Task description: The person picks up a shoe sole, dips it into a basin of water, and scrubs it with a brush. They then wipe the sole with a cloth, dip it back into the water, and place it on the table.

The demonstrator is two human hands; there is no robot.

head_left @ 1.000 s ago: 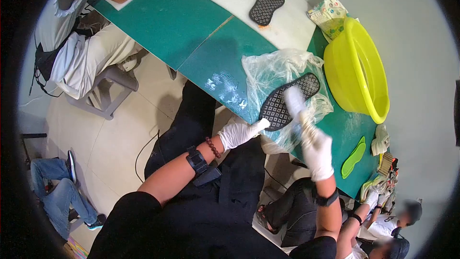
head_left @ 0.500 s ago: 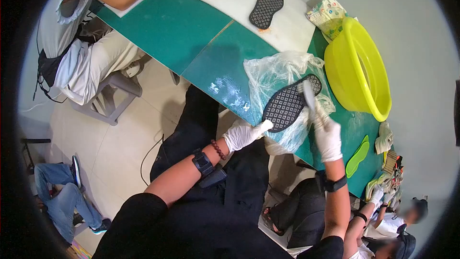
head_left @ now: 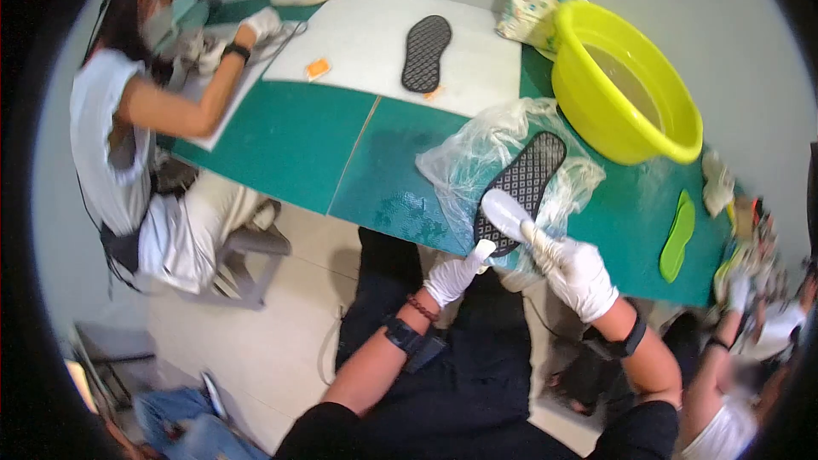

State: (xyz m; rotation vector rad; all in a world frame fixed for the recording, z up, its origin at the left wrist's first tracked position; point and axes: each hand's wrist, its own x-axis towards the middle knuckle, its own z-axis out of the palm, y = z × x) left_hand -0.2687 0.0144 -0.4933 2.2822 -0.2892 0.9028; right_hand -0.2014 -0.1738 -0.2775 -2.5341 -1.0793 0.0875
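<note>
A black shoe sole (head_left: 532,166) with a pale diamond pattern lies tilted on a crumpled clear plastic bag (head_left: 452,158) at the table's near edge. My left hand (head_left: 457,274), in a white glove, pinches the sole's near end between thumb and fingers. In my right hand (head_left: 573,273), also gloved, is a white brush (head_left: 506,211) with an oval head. Its smooth back faces up and its head overlaps the lower half of the sole. Any bristles are hidden beneath it.
A yellow-green basin (head_left: 588,94) holding cloudy liquid stands behind the bag. Another black sole (head_left: 426,53) and an orange packet (head_left: 318,68) lie on a white board (head_left: 366,25). A green insole (head_left: 677,237) is at right. People sit at both sides.
The brush has moved from the sole's far end down toward its near end, its back now turned up. The left hand keeps its hold. The view has shifted, showing more of the left co-worker.
</note>
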